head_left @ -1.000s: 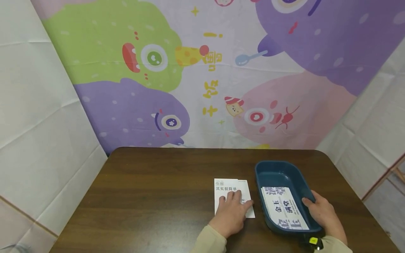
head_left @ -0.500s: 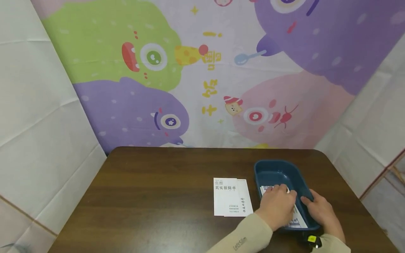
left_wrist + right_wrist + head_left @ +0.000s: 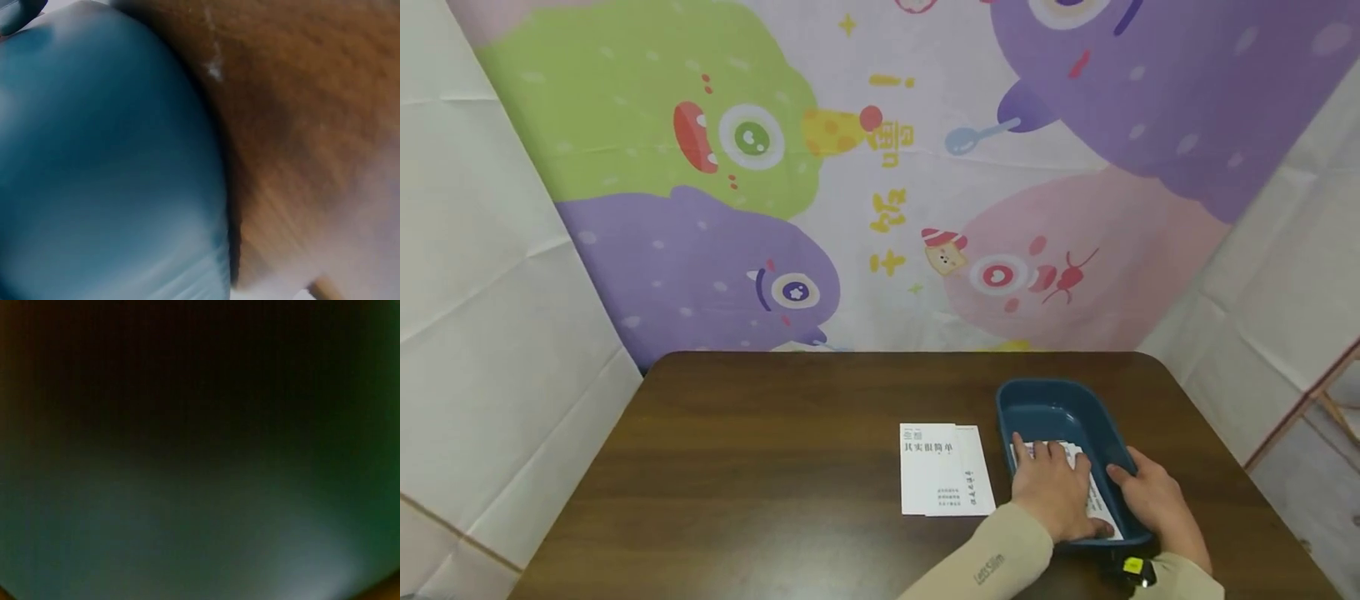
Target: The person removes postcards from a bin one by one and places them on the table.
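Observation:
A dark blue tray with rounded corners stands at the right of the table and holds white printed cards. My left hand lies palm down over these cards, its fingers spread across them and hiding most of the print. My right hand grips the tray's right side, thumb over the rim. Just left of the tray, two overlapping white cards with dark print lie on the wood. In the left wrist view the tray's outer wall fills the left half. The right wrist view is dark and blurred.
The brown wooden table reaches back to a cartoon-printed cloth. White cloth hangs along the left side, with more at the right. A black device with a yellow label sits at the right wrist.
My left hand has moved right, from the overlapping cards on the table to the cards in the tray. There its bunched fingers have spread out. My right hand keeps its hold on the tray.

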`<act>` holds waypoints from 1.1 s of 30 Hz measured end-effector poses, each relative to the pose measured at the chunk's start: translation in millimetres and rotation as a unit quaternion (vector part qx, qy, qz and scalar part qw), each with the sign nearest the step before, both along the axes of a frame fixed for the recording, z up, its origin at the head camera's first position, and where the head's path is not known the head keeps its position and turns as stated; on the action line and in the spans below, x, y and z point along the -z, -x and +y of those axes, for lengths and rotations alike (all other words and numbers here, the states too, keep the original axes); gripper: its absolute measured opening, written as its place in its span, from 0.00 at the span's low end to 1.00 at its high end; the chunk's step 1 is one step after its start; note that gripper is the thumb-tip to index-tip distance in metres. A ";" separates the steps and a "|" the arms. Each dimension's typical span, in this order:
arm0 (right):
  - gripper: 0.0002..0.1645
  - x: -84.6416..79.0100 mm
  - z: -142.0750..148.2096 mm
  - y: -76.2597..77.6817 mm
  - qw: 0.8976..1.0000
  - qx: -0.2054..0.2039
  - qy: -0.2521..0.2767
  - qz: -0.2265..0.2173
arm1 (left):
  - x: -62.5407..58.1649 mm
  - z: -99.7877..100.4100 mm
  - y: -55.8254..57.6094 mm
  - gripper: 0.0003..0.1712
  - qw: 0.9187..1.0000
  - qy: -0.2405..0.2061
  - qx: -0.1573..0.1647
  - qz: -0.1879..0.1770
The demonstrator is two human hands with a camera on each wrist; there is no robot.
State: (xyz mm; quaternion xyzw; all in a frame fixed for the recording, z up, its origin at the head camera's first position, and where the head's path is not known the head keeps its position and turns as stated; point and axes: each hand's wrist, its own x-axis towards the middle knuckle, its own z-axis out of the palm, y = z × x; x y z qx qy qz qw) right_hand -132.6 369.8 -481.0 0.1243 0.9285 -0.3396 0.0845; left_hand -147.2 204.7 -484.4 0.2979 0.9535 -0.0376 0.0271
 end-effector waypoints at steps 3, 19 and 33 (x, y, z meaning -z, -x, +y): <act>0.36 0.7 -0.6 0.2 1.000 0.000 0.005 -0.006 | 2.2 -0.9 0.6 0.54 1.000 -0.022 0.000 0.001; 0.38 6.3 -1.1 2.3 1.000 0.003 0.004 -0.011 | 1.9 -1.6 -0.9 0.62 0.999 0.007 -0.040 -0.007; 0.39 2.5 -1.4 5.4 0.999 0.019 0.005 -0.030 | 1.6 -7.7 4.8 0.49 0.983 -0.166 -0.031 0.067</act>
